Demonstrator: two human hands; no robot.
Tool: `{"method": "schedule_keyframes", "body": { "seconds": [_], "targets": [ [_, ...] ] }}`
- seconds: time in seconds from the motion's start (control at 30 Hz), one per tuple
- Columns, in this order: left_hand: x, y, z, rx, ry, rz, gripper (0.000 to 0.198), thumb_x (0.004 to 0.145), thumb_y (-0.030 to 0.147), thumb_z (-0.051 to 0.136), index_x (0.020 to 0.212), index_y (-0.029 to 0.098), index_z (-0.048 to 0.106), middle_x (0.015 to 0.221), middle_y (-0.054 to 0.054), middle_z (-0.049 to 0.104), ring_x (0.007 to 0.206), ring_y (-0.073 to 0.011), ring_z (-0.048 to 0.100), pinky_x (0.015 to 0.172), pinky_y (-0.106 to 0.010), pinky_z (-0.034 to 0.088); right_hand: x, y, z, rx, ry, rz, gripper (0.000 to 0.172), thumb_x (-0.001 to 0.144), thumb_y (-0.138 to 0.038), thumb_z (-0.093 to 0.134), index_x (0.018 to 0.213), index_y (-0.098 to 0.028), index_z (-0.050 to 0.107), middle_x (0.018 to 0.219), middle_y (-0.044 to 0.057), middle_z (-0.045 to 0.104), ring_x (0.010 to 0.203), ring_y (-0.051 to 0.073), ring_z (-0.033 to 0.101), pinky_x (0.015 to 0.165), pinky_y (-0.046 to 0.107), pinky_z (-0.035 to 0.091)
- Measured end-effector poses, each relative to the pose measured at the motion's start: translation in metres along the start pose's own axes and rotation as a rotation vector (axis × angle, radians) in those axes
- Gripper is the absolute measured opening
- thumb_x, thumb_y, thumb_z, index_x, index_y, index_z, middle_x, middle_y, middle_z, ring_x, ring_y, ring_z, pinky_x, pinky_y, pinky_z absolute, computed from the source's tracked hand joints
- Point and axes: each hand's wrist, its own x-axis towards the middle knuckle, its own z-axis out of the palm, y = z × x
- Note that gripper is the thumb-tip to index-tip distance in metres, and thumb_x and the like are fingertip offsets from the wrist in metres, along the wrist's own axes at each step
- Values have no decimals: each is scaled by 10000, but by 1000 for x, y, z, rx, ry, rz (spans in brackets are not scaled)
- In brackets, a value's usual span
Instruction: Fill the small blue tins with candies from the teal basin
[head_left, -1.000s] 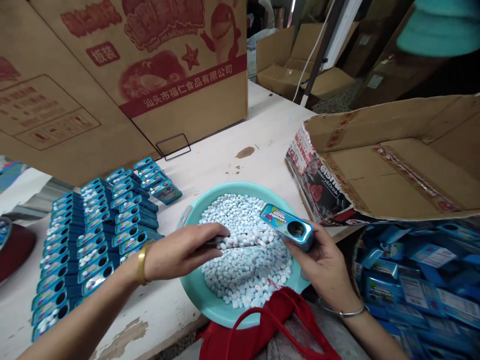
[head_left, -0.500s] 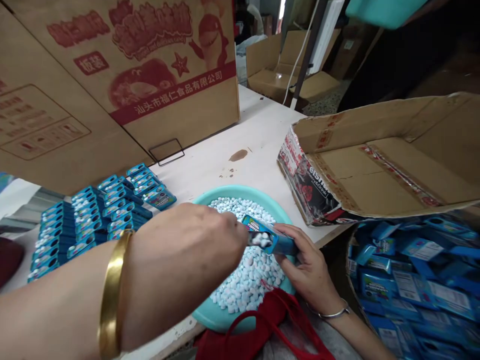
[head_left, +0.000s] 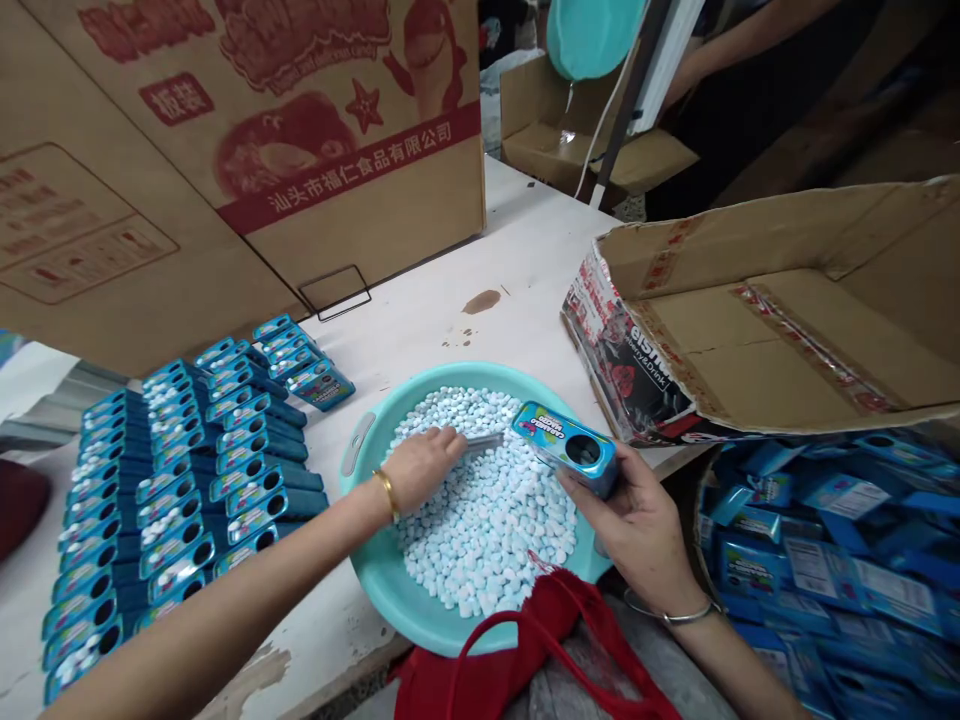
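Cartons (head_left: pixel 300 235) and rows of blue containers (head_left: pixel 176 490) suggest a packing workshop.

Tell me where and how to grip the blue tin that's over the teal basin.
I'd grip the blue tin by its sides, just below the printed face, coming from the right, as the right hand does. That face points upward, with its round opening near the right-hand end, so a side hold should leave the opening uncovered.
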Motion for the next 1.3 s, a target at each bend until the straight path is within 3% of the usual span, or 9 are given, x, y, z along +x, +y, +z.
{"method": "schedule_keyframes", "body": {
  "seconds": [0.1,0.23,0.37,0.47,0.7,0.83,1.0,1.13,1.3],
  "targets": [
    [-8,24,25,-128,-18,135,213,934,110,406,1123,164,486,1079,-97,589,954,-226,582,754,-323,495,1,-3,1,29,13,13,335,763,-319,747,1061,-259,606,1015,13,689,910,184,642,870,311,518],
    [-28,39,30,-450,-83,198,210,900,118,460,1099,186,460,1070,-69,595,935,-199,585,789,-294,481,2,-6,1,40,19,23,318,763,-338,745,1040,-262,608,981,10,697,890,190,643,850,325,525],
    [-43,29,16,-745,-41,225,228,931,220,492,1153,180,457,1051,-76,609,877,-176,583,788,-277,471,2,-6,0,36,1,36,317,765,-337,742,1043,-263,608,995,14,691,901,192,639,866,329,517],
    [-56,13,-14,-824,27,238,264,963,307,479,1187,167,479,1030,-87,614,871,-172,579,778,-276,471,2,-3,0,25,-12,35,331,765,-322,742,1060,-263,603,1022,16,678,918,188,635,890,327,503],
    [-76,-4,-110,-598,149,262,242,971,225,460,1202,186,520,1040,-73,635,899,-152,589,782,-240,457,1,2,-4,-154,-86,-118,368,811,-220,660,1164,-289,581,1123,23,632,1050,209,601,973,362,449],
    [-62,6,-145,-379,67,214,208,957,227,448,1102,213,596,926,-42,634,764,-144,586,669,-248,439,0,-3,-5,-269,-136,-212,422,800,-150,596,1201,-279,572,1192,44,614,1129,229,574,1018,383,427],
    [-50,29,-172,-128,-25,139,164,907,232,457,895,215,621,774,-25,610,607,-145,547,573,-269,396,0,-6,-6,-313,-164,-270,457,789,-124,563,1222,-268,566,1221,55,598,1160,227,562,1024,377,432],
    [-58,44,-184,-44,36,129,198,890,193,426,864,224,619,734,-16,580,550,-136,505,580,-266,401,1,-5,-5,-290,-162,-247,432,805,-136,573,1216,-269,567,1211,53,599,1147,222,563,1020,375,431],
    [-67,20,-176,-9,153,97,234,924,246,400,1016,235,615,842,-36,595,627,-153,537,607,-277,422,0,-3,-6,-243,-147,-215,434,812,-123,582,1217,-277,561,1211,47,600,1145,220,561,1020,381,423]
  ]
}}
